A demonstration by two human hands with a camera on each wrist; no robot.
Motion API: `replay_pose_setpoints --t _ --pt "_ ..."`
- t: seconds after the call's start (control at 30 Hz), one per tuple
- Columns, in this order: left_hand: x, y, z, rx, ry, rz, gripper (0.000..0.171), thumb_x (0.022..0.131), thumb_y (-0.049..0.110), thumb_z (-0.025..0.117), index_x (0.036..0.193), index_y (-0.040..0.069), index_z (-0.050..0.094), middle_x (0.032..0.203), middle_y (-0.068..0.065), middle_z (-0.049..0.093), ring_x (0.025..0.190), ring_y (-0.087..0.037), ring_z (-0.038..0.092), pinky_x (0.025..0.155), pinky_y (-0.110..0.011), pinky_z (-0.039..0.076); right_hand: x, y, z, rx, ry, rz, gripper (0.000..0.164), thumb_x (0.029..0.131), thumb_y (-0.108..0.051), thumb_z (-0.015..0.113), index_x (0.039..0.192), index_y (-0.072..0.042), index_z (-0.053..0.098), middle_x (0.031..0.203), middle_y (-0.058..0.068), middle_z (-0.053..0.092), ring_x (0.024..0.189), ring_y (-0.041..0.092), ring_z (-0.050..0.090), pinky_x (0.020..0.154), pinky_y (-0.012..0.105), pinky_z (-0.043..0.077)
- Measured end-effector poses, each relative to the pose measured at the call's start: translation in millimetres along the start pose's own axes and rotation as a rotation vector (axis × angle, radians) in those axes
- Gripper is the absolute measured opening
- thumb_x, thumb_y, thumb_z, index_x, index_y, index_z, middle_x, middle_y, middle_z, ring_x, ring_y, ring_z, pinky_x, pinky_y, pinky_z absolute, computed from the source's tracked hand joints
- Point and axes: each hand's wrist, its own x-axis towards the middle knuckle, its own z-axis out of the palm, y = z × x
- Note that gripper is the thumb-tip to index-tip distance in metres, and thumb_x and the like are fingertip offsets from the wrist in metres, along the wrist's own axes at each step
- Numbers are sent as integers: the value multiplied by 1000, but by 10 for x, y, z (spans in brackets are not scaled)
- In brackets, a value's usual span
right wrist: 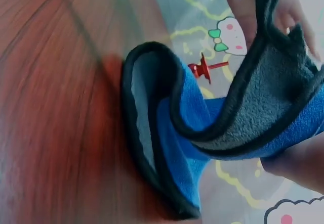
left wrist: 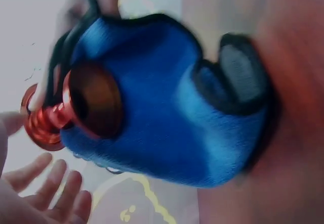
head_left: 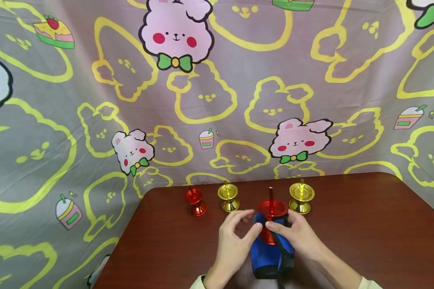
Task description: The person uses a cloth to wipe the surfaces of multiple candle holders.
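A shiny red candle holder (head_left: 272, 208), with a dish and a thin upright spike, stands between my hands in the head view. Around its lower part lies a blue cloth (head_left: 265, 255) with black edging and a grey inner side (right wrist: 268, 85). My right hand (head_left: 305, 235) grips the cloth against the holder, its thumb in front. My left hand (head_left: 233, 241) is at the holder's left side, thumb close to the cloth's edge. In the left wrist view the left fingers (left wrist: 55, 181) are spread loosely, apart from the cloth. The holder's flared base (left wrist: 96, 100) shows there.
Behind my hands, a smaller red holder (head_left: 196, 202) and two gold holders, one left (head_left: 228, 196) and one right (head_left: 301, 196), stand on the brown table (head_left: 159, 249). A patterned curtain (head_left: 238, 100) hangs along the table's back and left edges.
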Motion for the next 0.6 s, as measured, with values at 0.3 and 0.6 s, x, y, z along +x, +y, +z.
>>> replay_pose_setpoints --t 0.3,0.6 --pt "130 -49 24 -316 -252 -229 57 91 38 75 137 8 61 126 -4 67 111 -18 61 94 -32 51 -39 97 31 -78 -188 -127 42 101 -13 61 136 6 48 123 21 64 107 24 65 90 33 54" --pt "88 -52 148 -565 -133 -277 61 86 20 82 138 3 56 129 -18 64 113 -21 64 96 -32 51 -42 109 221 -268 19 -152 48 89 -20 78 128 -4 55 119 8 65 105 19 62 92 29 50"
